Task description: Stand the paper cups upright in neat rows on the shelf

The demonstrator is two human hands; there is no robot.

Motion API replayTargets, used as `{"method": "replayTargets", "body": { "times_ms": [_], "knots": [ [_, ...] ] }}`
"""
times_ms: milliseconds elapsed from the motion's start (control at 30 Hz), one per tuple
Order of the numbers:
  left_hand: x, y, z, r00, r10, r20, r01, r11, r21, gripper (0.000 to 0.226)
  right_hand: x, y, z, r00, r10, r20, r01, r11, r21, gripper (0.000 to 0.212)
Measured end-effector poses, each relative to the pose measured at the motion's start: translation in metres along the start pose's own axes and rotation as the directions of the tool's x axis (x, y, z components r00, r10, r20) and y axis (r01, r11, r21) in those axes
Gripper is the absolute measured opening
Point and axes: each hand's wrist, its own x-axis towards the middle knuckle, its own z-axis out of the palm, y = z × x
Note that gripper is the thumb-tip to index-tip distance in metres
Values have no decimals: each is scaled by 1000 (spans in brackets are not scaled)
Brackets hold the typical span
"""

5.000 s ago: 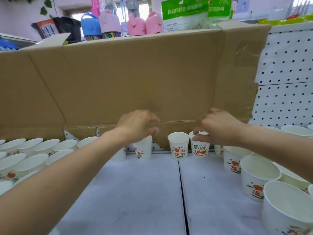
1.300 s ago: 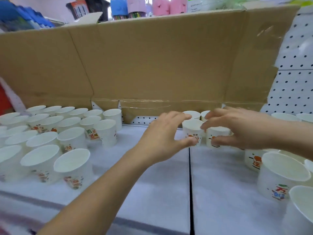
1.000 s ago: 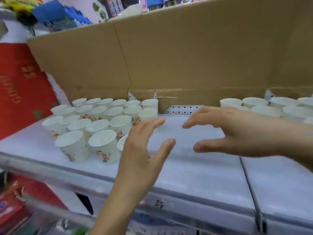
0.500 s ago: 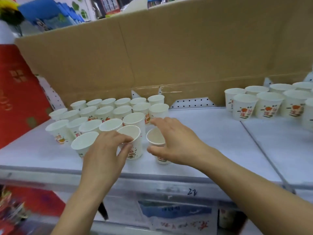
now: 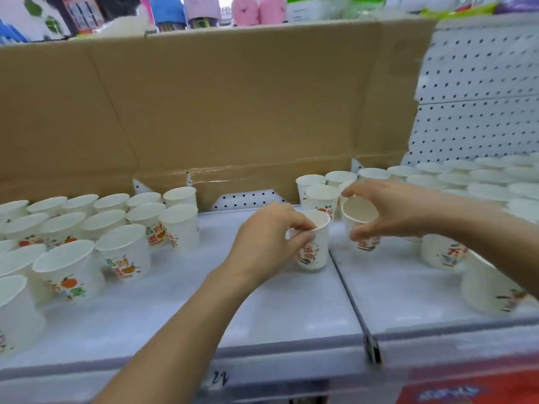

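Observation:
White paper cups with orange and green print stand upright on the white shelf [image 5: 291, 313]. A block of several cups [image 5: 122, 228] fills the left side, another block [image 5: 478, 182] the right. My left hand [image 5: 268, 243] pinches the rim of one cup [image 5: 313, 252] standing near the shelf's middle seam. My right hand [image 5: 399, 211] grips a second cup [image 5: 360, 220], tilted with its mouth towards me, just right of the seam and in front of the right block's nearest cups.
A tall brown cardboard sheet [image 5: 233, 112] lines the back of the shelf, with white pegboard [image 5: 478, 106] to its right. Coloured goods [image 5: 204, 10] stand above the cardboard. A dark seam [image 5: 347, 290] splits the shelf. A red box [image 5: 472, 392] lies below at right.
Both hands took a cup each from the left block's front and carried them right, to the middle seam. The view swung right, bringing the right block back into sight.

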Motion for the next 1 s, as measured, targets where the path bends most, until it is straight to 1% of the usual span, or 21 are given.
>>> {"method": "replayTargets", "body": {
  "times_ms": [133, 267, 333, 433, 467, 533, 633, 733, 833, 900, 1000],
  "knots": [
    [31, 21, 21, 999, 10, 38, -9, 1000, -17, 11, 8, 33, 1, 999, -10, 51, 12, 999, -37, 80],
    [45, 25, 34, 998, 0, 68, -2, 1000, 24, 11, 11, 51, 5, 994, -59, 90, 64, 996, -58, 87],
    [46, 23, 38, 999, 8, 37, -8, 1000, 7, 25, 11, 58, 1, 992, -80, 97, 83, 996, -26, 89],
    [45, 16, 34, 997, -61, -39, 54, 986, -156, 47, 9, 68, -15, 994, -94, 64, 89, 993, 74, 89],
    [45, 12, 33, 994, -107, -30, 98, 972, -215, 52, 8, 72, -21, 994, -89, 61, 83, 993, 87, 89],
    [44, 7, 31, 981, -192, 38, 194, 931, -310, 65, 7, 81, -32, 996, -63, 68, 55, 993, 108, 89],
    [46, 6, 34, 963, -240, 120, 268, 891, -367, 80, 10, 93, -42, 998, -30, 51, 22, 988, 156, 94],
    [50, 12, 40, 957, -250, 144, 288, 869, -402, 82, 13, 93, -36, 995, -26, 101, 12, 991, 134, 94],
    [54, 17, 45, 957, -251, 142, 287, 873, -394, 76, 18, 87, -20, 988, -37, 147, 33, 999, 28, 86],
    [55, 19, 48, 959, -253, 125, 282, 881, -380, 72, 22, 86, -12, 990, -48, 135, 52, 998, -25, 77],
    [57, 24, 51, 961, -253, 112, 277, 892, -357, 70, 26, 88, -8, 992, -71, 107, 75, 997, -33, 64]
  ]
}}
